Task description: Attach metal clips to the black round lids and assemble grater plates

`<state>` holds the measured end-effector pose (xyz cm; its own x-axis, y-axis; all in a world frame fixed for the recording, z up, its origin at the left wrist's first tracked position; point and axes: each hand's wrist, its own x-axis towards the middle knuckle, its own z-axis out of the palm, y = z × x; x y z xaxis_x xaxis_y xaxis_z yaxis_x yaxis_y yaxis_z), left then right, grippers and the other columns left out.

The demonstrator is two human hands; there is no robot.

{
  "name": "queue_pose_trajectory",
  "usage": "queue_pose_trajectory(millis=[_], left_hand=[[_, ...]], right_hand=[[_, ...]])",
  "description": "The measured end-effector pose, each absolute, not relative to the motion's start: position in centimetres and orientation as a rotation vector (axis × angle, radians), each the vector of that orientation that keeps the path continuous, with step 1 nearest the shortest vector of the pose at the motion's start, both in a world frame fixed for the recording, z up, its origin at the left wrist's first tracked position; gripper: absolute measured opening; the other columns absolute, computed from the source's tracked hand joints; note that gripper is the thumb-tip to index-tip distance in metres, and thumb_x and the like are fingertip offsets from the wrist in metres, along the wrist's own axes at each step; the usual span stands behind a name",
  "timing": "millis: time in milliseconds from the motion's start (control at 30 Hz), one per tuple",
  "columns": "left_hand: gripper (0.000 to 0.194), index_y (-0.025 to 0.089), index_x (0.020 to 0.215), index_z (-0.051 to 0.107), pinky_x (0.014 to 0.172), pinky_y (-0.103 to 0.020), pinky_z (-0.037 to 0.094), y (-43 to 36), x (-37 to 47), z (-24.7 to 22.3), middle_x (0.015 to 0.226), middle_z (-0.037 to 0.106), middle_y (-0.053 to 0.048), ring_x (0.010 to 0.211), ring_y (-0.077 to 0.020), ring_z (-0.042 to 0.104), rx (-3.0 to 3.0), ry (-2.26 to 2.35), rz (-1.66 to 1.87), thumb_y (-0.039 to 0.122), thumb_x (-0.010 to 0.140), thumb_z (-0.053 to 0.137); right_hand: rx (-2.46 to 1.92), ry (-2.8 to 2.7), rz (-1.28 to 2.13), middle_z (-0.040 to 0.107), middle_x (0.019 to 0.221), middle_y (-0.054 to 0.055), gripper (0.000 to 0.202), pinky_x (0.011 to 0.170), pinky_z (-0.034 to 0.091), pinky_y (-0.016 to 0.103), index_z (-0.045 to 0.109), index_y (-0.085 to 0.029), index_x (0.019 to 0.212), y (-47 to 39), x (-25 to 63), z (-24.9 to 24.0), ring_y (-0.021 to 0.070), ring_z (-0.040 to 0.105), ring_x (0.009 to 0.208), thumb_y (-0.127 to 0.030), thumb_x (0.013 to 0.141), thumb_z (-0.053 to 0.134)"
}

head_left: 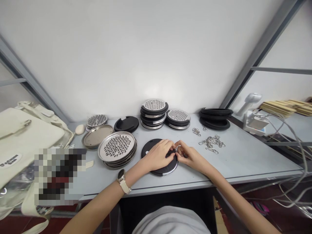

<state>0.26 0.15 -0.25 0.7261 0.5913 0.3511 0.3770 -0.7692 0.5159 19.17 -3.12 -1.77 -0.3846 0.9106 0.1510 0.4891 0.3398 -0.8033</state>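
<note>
Two bare hands meet over one black disc (pixel 163 170), which lies near the middle of the front edge of the surface (pixel 240 159). Left hand (pixel 159 155) rests across the disc, covering most of its centre; its fingertips bend toward the right rim, and whether they grip anything cannot be told. Right hand (pixel 192 158) has thumb and forefinger closed on a small metal piece (pixel 179 150), whose shape is largely concealed by the fingers. A silvery edge is visible along the disc's near right side.

Loose metal clips (pixel 212 142) lie tangled toward the right end of the surface, too intermingled to count. Behind them, black rings (pixel 215 122) are piled by the back right corner. Grater stack (pixel 154 105) stands at the back edge, its lower layers only partly distinguishable. To the left, metal graters (pixel 117 147) overlap a plain plate (pixel 98 135), hiding part of its rim. Pixelation obscures whatever occupies the front left corner. Pale bag (pixel 31 133) beside it is cut off by the left border of view.
</note>
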Motion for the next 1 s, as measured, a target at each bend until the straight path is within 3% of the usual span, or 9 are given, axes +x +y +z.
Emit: queue_pose_trajectory(millis=[400, 600, 1000], left_hand=[[0.010, 0.021, 0.093, 0.047, 0.085, -0.033, 0.043, 0.13, 0.23, -0.21, 0.095, 0.055, -0.003, 0.094, -0.0197, 0.051, 2.530, 0.735, 0.725, 0.017, 0.085, 0.051], [0.013, 0.021, 0.093, 0.046, 0.084, -0.033, 0.043, 0.16, 0.20, -0.23, 0.093, 0.055, -0.003, 0.093, -0.0194, 0.051, 2.525, 0.738, 0.741, 0.014, 0.083, 0.052], [0.015, 0.021, 0.093, 0.045, 0.082, -0.033, 0.043, 0.22, 0.32, -0.25, 0.093, 0.054, -0.002, 0.091, -0.0195, 0.051, 2.502, 0.767, 0.746, 0.014, 0.082, 0.052]], right_hand=[[-1.216, -2.007, 0.895, 0.038, 0.062, -0.007, 0.016, 0.056, 0.032, 0.023, 0.041, -0.023, 0.098, -3.18, 19.13, -1.67, 0.0121, 0.036, 0.057, -0.032, 0.087, 0.048], [-1.211, -1.999, 0.911, 0.034, 0.062, -0.007, 0.013, 0.053, 0.027, 0.023, 0.041, -0.022, 0.087, -3.33, 19.09, -1.78, 0.0110, 0.031, 0.057, -0.034, 0.090, 0.047], [-1.155, -1.852, 0.982, 0.036, 0.067, -0.006, 0.015, 0.057, 0.032, 0.024, 0.050, -0.020, 0.095, -2.70, 19.52, -2.54, 0.0115, 0.035, 0.061, -0.034, 0.089, 0.053]])
